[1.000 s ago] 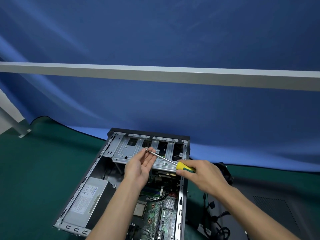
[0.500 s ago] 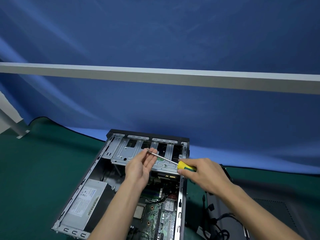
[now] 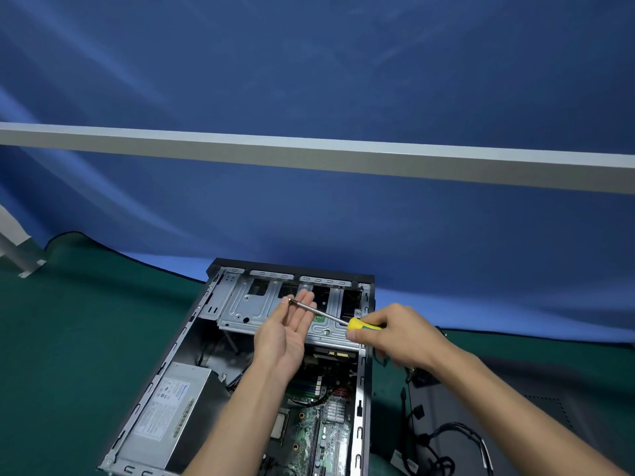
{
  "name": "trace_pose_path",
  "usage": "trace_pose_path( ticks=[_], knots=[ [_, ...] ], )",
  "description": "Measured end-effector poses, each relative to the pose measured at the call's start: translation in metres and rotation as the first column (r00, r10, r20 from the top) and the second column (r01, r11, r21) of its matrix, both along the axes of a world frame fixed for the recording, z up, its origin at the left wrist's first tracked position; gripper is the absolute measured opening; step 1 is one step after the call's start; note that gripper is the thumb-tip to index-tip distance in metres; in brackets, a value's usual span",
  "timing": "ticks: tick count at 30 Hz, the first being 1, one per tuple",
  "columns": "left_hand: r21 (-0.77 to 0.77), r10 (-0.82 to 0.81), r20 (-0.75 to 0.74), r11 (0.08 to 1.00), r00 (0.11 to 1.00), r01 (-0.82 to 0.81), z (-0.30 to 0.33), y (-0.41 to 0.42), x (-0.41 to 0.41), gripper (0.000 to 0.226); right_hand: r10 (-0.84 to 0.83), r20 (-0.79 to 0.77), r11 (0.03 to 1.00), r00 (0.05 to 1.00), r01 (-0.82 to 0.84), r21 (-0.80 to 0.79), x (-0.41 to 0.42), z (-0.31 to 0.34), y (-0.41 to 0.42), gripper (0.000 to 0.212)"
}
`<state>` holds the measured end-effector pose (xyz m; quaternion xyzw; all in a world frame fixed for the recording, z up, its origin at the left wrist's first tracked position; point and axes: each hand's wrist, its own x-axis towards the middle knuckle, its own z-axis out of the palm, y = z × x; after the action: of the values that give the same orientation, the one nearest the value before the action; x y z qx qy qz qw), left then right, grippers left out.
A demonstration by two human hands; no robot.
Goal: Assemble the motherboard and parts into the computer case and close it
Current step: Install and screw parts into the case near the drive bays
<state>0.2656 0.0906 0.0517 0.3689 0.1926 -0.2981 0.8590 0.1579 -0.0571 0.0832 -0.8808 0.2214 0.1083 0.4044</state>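
The open computer case (image 3: pixel 178 341) lies on a green mat with its top side uncovered. Inside are a silver drive cage (image 3: pixel 247 307) at the far end, a grey power supply (image 3: pixel 171 403) at the near left and the green motherboard (image 3: pixel 326 431) at the near right. My right hand (image 3: pixel 402 334) grips the yellow handle of a screwdriver (image 3: pixel 360 325) above the cage. My left hand (image 3: pixel 281 334) is palm up, thumb and fingertips pinching the screwdriver's tip. Whether a screw sits on the tip is too small to tell.
A dark side panel (image 3: pixel 515 389) lies flat on the mat to the right of the case, with loose black cables (image 3: pixel 443 438) at its near edge. A white bar (image 3: pixel 309 152) crosses in front of the blue backdrop. A white frame leg (image 3: pixel 20 259) stands at the far left.
Both hands stay at the screwdriver above the drive cage. My left fingers have spread a little straighter around the tip; the right hand has barely shifted.
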Motion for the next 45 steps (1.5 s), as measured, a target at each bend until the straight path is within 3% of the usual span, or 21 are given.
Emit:
trace_pose_path(
  ticks=[5,8,11,15,19,27,29,30,32,34,36,40,45],
  knots=[
    [0.025,0.004,-0.013,1.000,1.000,-0.003,-0.003,0.002,0.016,0.022,-0.123,-0.045,0.956,0.991,0.131,0.264,0.015,0.006,0.002,0.011],
    [-0.009,0.047,-0.089,0.999,0.995,-0.048,-0.007,0.009,0.028,0.031,-0.319,0.004,0.840,0.948,0.281,0.464,0.024,0.014,0.005,0.021],
    [-0.036,0.053,-0.158,0.998,0.986,-0.060,-0.014,0.012,0.033,0.032,-0.540,0.156,0.717,0.827,0.355,0.601,0.033,0.020,0.013,0.018],
    [-0.069,0.049,-0.230,0.995,0.972,-0.066,-0.017,0.008,0.034,0.021,-0.641,0.349,0.749,0.684,0.456,0.481,0.040,0.024,0.026,0.020],
    [-0.053,-0.017,-0.264,0.999,0.964,0.003,-0.023,0.009,0.039,0.030,-0.563,0.420,0.825,0.712,0.519,0.225,0.047,0.030,0.033,0.023],
    [-0.067,-0.217,-0.307,0.976,0.927,0.206,-0.027,0.015,0.036,0.033,-0.508,0.417,0.845,0.754,0.531,0.069,0.052,0.040,0.039,0.021],
    [0.049,-0.252,-0.298,0.959,0.921,0.278,-0.033,0.017,0.032,0.033,-0.513,0.424,0.837,0.746,0.544,0.056,0.051,0.042,0.037,0.021],
    [0.180,-0.231,-0.289,0.940,0.929,0.290,-0.040,0.018,0.028,0.030,-0.515,0.428,0.833,0.743,0.551,0.046,0.050,0.043,0.034,0.021],
    [0.497,-0.168,-0.213,0.829,0.962,0.255,-0.059,0.019,0.021,0.031,-0.512,0.427,0.830,0.745,0.558,0.021,0.049,0.044,0.029,0.020],
    [0.642,-0.136,-0.133,0.743,0.982,0.190,-0.076,0.018,0.015,0.037,-0.510,0.416,0.828,0.753,0.561,0.000,0.048,0.044,0.022,0.019],
    [0.596,-0.160,-0.116,0.778,0.980,0.198,-0.084,0.013,0.011,0.035,-0.505,0.407,0.829,0.761,0.559,-0.017,0.049,0.044,0.016,0.019],
    [0.371,-0.249,-0.169,0.880,0.954,0.296,-0.090,0.001,0.014,0.061,-0.482,0.377,0.839,0.791,0.540,-0.060,0.053,0.041,0.006,0.018],
    [0.231,-0.288,-0.162,0.919,0.944,0.320,-0.103,-0.007,0.021,0.057,-0.453,0.343,0.862,0.823,0.502,-0.066,0.063,0.036,-0.001,0.017]
  ],
)
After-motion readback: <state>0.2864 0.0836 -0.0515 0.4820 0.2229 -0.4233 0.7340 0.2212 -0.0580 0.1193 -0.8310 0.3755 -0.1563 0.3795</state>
